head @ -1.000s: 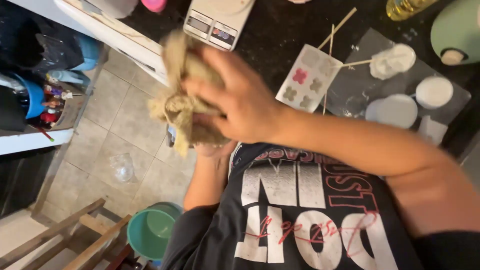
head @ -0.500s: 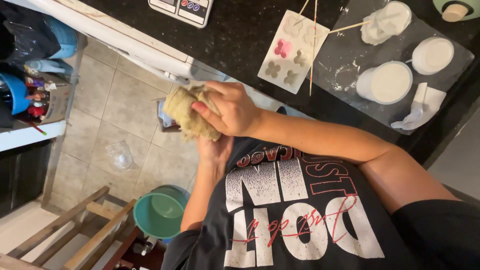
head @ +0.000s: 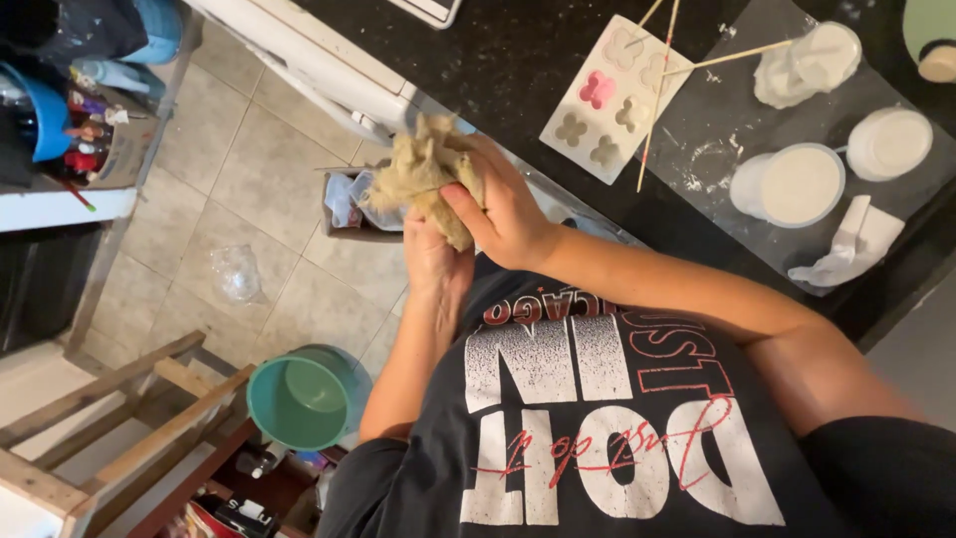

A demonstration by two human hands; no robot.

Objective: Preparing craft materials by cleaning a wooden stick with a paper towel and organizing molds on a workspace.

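A crumpled beige cloth (head: pixel 423 174) is bunched between both my hands in front of my black printed shirt (head: pixel 597 399). My right hand (head: pixel 508 209) grips the cloth from the right, thumb pressed on it. My left hand (head: pixel 433 261) sits under the cloth, palm against it. The hands are held over the floor, just off the edge of the black counter (head: pixel 498 60). The cloth hides most of my left fingers.
On the counter lie a white flower-shaped mould (head: pixel 612 95) with one pink cavity, thin wooden sticks (head: pixel 657 90), and several white round cups (head: pixel 792 184) on a clear plastic sheet. Below are a tiled floor (head: pixel 249 179), a green bucket (head: pixel 299 399) and a wooden frame (head: pixel 129 428).
The hands and cloth have moved lower and farther from the camera, toward my chest. The left hand now shows more clearly under the cloth. The view has shifted along the counter.
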